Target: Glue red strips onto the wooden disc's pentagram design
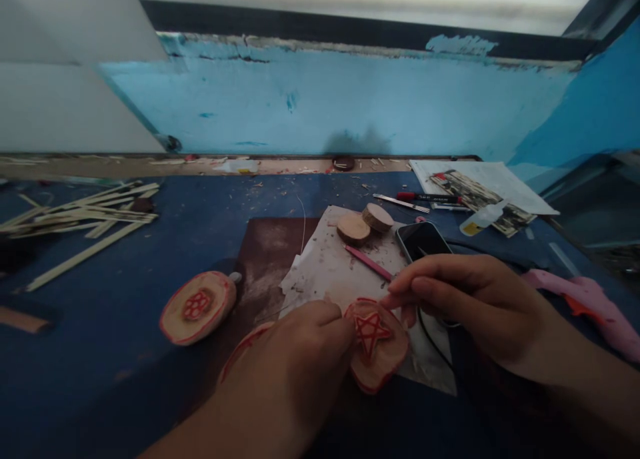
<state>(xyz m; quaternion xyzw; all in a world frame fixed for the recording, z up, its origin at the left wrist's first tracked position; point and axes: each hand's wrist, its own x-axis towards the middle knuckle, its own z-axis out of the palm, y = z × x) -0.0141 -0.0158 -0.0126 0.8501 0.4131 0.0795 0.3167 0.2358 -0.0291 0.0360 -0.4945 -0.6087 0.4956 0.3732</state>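
A round wood slice [377, 352] with a red-outlined star and a red rim is tilted up before me. My left hand [315, 352] is closed at its left edge, gripping it, with the fingertips hidden. At the slice's upper right edge, my right hand [440, 299] is pinched; a thin pointed tip shows above it, but what it holds is unclear. Partly behind my left wrist lies another red-rimmed slice [245, 345]. Further left is a wood slice [200, 307] with a red flower-like pattern.
Two small plain wood discs [353, 228] and a pink tweezer-like tool [369, 262] lie on white paper [320, 269]. Beside them is a phone [423, 237]. A pink glue gun [595, 305] lies right, thin wooden sticks [100, 212] left. Behind are a marker [430, 197] and small bottle [483, 219].
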